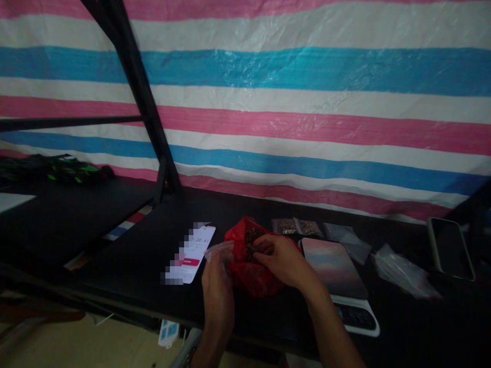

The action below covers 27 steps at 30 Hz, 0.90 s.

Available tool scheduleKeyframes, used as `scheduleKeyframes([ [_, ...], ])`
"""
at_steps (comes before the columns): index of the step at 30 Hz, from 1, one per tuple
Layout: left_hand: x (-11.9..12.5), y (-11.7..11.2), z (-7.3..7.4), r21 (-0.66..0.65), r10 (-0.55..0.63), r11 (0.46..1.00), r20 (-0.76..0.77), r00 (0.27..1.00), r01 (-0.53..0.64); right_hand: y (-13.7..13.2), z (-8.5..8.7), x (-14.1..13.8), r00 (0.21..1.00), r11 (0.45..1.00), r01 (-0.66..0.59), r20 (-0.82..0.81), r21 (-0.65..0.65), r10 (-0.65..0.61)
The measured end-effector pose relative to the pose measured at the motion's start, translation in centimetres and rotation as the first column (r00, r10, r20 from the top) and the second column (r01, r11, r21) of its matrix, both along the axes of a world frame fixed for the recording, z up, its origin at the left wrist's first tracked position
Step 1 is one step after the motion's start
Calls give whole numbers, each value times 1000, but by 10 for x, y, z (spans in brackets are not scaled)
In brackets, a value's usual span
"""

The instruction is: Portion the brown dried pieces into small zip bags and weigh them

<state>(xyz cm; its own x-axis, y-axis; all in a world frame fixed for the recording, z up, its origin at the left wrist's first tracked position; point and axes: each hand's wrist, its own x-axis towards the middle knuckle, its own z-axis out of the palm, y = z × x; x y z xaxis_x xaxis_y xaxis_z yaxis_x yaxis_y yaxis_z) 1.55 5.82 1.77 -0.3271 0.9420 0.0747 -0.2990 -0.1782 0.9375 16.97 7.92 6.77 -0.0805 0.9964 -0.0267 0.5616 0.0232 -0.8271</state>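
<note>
A red plastic bag [255, 281] lies open on the black table, with small brown dried pieces [251, 236] heaped inside. My right hand [282, 258] reaches into its mouth from the right, thumb and fingers pinched among the pieces; how many it grips is hidden. At the bag's left side, my left hand [218, 286] is closed on a small clear zip bag [220, 249], its upper edge showing above the fingers. Just right of the red bag sits a digital scale [333, 268] with a shiny square plate.
Behind the scale lie two small filled zip bags [307, 227]. Clear plastic bags [404, 271] lie to the right, near a dark-screened phone [451, 249]. A lit phone [195, 255] is left of my hands. A black metal post [141, 97] rises before the striped sheet [307, 128].
</note>
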Motion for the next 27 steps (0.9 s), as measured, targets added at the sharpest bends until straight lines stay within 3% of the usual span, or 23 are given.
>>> scheduleKeyframes([
  [4,3,0,-2,-10,63,998,-127,990,-64,-4,6,5,998,998,-60,29,15,59],
  [8,8,0,6,17,117,993,-207,971,-116,-7,9,9,989,989,-147,-16,-25,146],
  [13,11,-5,15,77,154,987,-271,950,-138,-7,8,14,986,984,-131,-116,-120,117],
  [18,10,-12,16,183,305,952,-481,822,-246,-9,12,30,966,996,-63,-256,-56,47],
  [22,13,-15,12,183,211,975,-587,781,-126,-14,25,42,943,1000,-22,-331,-15,16],
  [27,18,-14,4,133,142,989,-699,701,-68,-21,39,39,939,996,-12,-341,84,40],
])
